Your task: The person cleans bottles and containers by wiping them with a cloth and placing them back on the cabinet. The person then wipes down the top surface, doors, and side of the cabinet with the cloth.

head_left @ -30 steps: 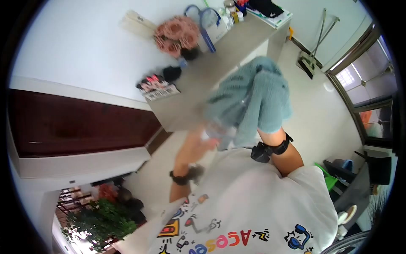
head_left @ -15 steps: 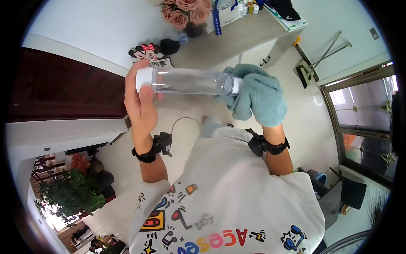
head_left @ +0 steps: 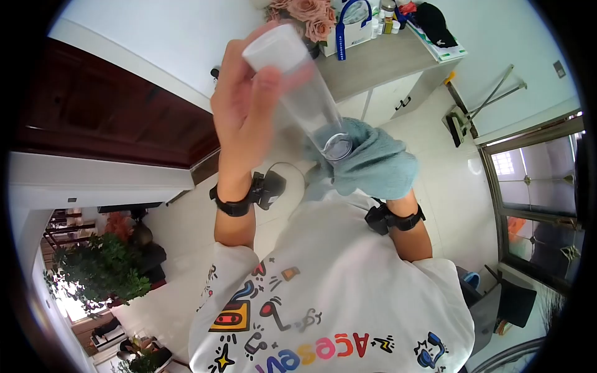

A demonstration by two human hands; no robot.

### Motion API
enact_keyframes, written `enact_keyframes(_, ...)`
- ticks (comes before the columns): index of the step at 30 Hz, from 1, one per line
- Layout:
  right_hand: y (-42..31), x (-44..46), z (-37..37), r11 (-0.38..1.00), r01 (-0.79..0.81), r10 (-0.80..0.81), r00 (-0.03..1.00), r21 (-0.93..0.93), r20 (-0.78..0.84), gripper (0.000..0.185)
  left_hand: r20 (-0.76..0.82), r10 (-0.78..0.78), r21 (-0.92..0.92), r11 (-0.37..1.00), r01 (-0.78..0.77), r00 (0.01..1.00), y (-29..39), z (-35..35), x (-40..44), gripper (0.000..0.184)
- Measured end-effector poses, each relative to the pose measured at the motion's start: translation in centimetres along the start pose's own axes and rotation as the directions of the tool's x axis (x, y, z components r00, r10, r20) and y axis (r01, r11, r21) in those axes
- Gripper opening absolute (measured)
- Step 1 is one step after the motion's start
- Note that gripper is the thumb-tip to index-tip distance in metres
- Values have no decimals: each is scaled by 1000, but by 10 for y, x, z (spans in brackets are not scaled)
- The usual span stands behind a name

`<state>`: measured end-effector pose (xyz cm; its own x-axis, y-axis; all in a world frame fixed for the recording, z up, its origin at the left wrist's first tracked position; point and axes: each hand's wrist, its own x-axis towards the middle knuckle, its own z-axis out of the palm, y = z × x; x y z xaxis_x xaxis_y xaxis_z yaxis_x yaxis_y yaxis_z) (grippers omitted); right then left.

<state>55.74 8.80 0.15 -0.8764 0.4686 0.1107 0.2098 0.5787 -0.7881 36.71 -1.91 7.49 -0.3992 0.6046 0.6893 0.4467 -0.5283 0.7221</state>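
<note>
My left hand [head_left: 241, 109] is wrapped around the white cap end of a clear bottle [head_left: 314, 102], slightly blurred by motion. The bottle slants from the upper left down to the lower right. Its lower end rests against a teal cloth [head_left: 382, 165], which is bunched and draped over my right hand [head_left: 401, 204]. Cloth hides the fingers of that hand, and only the skin near the wrist shows. Through the clear wall the inside of the bottle is visible.
A grey cabinet [head_left: 367, 71] ahead bears a vase of pink roses [head_left: 308, 15], a white bag [head_left: 356, 34], small bottles and a black cap [head_left: 434, 25]. A dark red door [head_left: 106, 105] is at left. A broom and dustpan [head_left: 457, 124] stand at right.
The bottle has swung from nearly level to a steep slant, its capped end rising with my left hand. The cloth on my right hand has spread out, and the bottle's lower end has shifted slightly.
</note>
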Motion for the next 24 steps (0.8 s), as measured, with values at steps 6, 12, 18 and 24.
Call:
enact_keyframes(6,-29,0,-5,958,-238,258,959,-158,116,46,153,-94,8,996,94,984,6,30,17,52)
enact_keyframes(12,-54,-4,-15,884,-451,461,885,-119,66,55,256,-73,-147,983,114,964,4,45,19,50)
enact_keyframes(18,-51,-7,-18,908,-418,412,902,19,130,46,324,-36,-241,963,119,945,8,53,17,43)
enact_keyframes(24,-7,-24,17,917,-267,296,953,295,-59,46,354,-10,-258,960,108,935,10,70,15,43)
